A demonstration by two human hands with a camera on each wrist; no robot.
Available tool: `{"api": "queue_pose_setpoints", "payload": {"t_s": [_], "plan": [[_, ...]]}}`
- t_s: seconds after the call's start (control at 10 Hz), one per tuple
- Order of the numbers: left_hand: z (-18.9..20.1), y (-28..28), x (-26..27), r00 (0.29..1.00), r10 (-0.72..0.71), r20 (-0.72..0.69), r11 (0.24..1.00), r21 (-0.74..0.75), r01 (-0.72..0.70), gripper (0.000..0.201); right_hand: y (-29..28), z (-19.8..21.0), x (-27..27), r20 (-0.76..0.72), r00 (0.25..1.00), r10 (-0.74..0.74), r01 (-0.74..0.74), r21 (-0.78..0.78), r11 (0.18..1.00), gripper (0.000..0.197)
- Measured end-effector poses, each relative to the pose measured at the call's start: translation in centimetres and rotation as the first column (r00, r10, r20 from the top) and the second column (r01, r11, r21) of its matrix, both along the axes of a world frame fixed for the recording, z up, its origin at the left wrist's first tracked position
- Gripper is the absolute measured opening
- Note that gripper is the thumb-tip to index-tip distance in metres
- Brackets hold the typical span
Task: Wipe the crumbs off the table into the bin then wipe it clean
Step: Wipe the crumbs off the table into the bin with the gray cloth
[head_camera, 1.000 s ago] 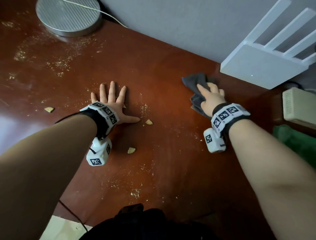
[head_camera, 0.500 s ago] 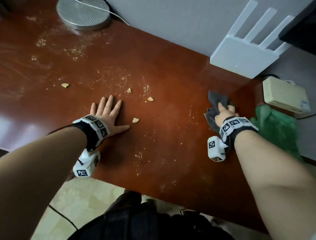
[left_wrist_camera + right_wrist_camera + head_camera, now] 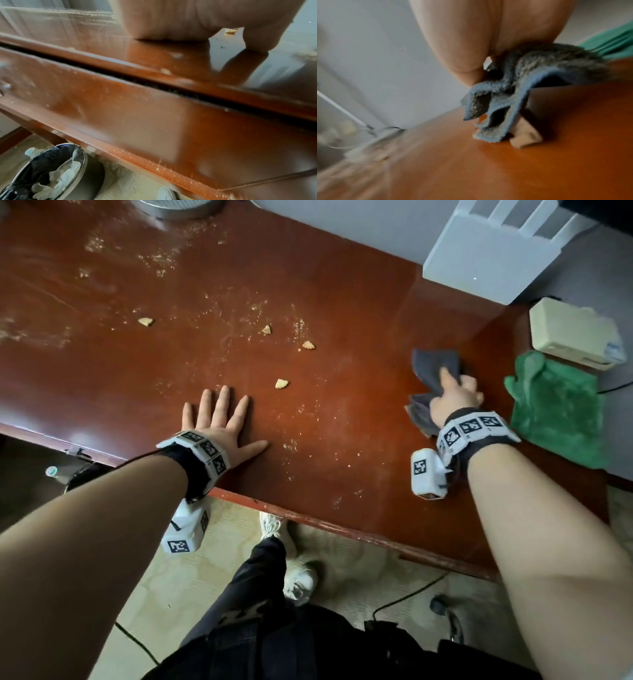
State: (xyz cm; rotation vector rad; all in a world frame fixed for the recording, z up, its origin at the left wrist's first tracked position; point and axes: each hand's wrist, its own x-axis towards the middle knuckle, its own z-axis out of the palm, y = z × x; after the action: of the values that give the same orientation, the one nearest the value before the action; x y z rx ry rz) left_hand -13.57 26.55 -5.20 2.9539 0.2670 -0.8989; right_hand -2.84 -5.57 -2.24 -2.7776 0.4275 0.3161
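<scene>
My left hand (image 3: 219,422) lies flat, fingers spread, on the red-brown table (image 3: 342,422) near its front edge. Biscuit crumbs lie beyond its fingertips: one piece (image 3: 281,384) is closest, two more (image 3: 308,345) (image 3: 266,329) sit farther back, and fine dust is scattered around. My right hand (image 3: 452,398) grips a bunched grey cloth (image 3: 431,364) against the table at the right, index finger stretched over it. In the right wrist view the cloth (image 3: 530,75) folds out under my palm. The left wrist view shows a bin (image 3: 84,162) with a black liner on the floor below the table's front edge.
A green cloth (image 3: 558,412) lies just right of my right hand. A white router (image 3: 486,258) and a beige box (image 3: 575,337) stand at the back right. A round metal base (image 3: 174,208) sits at the back left among more crumbs. My shoes (image 3: 298,583) and cables are on the floor.
Both hands have drawn back toward the table's front edge. The left hand now lies short of the crumb pieces. The right hand has dragged the grey cloth toward the green cloth.
</scene>
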Motion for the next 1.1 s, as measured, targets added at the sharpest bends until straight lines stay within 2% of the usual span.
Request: {"api": "queue_pose_setpoints", "payload": {"t_s": [0.1, 0.2, 0.3, 0.4, 0.5, 0.6, 0.7, 0.8, 0.9, 1.0, 1.1], "plan": [[0.1, 0.0, 0.0, 1.000, 0.006, -0.017, 1.000, -0.012, -0.007, 0.089, -0.6, -0.7, -0.9, -0.242, 0.964, -0.108, 0.058, -0.204, 0.977, 0.067], [0.1, 0.0, 0.0, 1.000, 0.010, -0.024, 1.000, -0.012, -0.010, 0.090, 2.5, -1.0, -2.2, -0.217, 0.968, 0.124, -0.169, -0.202, 0.965, 0.071], [0.3, -0.1, 0.0, 0.999, 0.017, -0.030, 1.000, -0.011, -0.017, 0.090, 6.4, -1.2, -5.1, -0.190, 0.869, 0.457, -0.482, -0.111, 0.869, 0.074], [0.3, -0.1, 0.0, 0.999, 0.021, -0.035, 1.000, -0.011, -0.021, 0.090, 8.6, -1.1, -7.6, -0.188, 0.769, 0.611, -0.609, 0.073, 0.790, 0.072], [0.4, -0.2, 0.0, 0.999, 0.015, -0.034, 1.000, -0.005, -0.016, 0.090, 6.9, 0.2, -6.3, -0.064, 0.855, 0.515, -0.505, 0.131, 0.853, 0.066], [0.5, -0.2, 0.1, 0.999, 0.010, -0.042, 1.000, -0.001, -0.010, 0.091, 2.2, 0.6, -3.7, -0.006, 0.977, 0.214, -0.214, -0.007, 0.977, 0.060], [0.6, -0.2, 0.2, 0.998, 0.015, -0.058, 1.000, -0.002, -0.015, 0.092, -0.4, -0.5, -3.1, -0.199, 0.979, -0.035, -0.006, -0.199, 0.980, 0.059], [0.5, -0.1, 0.6, 0.998, 0.017, -0.065, 1.000, -0.007, -0.018, 0.095, -0.8, -1.5, -1.6, -0.286, 0.957, 0.052, -0.129, -0.259, 0.957, 0.058], [0.5, -0.1, 0.7, 0.996, 0.022, -0.087, 1.000, -0.015, -0.023, 0.098, -0.7, -1.2, 2.3, -0.285, 0.953, 0.107, -0.187, -0.271, 0.944, 0.055], [0.2, 0.0, 0.9, 0.995, 0.025, -0.100, 1.000, -0.009, -0.026, 0.098, 1.3, -0.9, 6.3, -0.282, 0.959, 0.035, -0.134, -0.339, 0.931, 0.060], [0.3, 0.0, 1.0, 0.993, 0.027, -0.114, 1.000, -0.006, -0.028, 0.097, 5.2, -0.9, 7.3, -0.246, 0.949, 0.197, -0.263, -0.272, 0.926, 0.062]]}}
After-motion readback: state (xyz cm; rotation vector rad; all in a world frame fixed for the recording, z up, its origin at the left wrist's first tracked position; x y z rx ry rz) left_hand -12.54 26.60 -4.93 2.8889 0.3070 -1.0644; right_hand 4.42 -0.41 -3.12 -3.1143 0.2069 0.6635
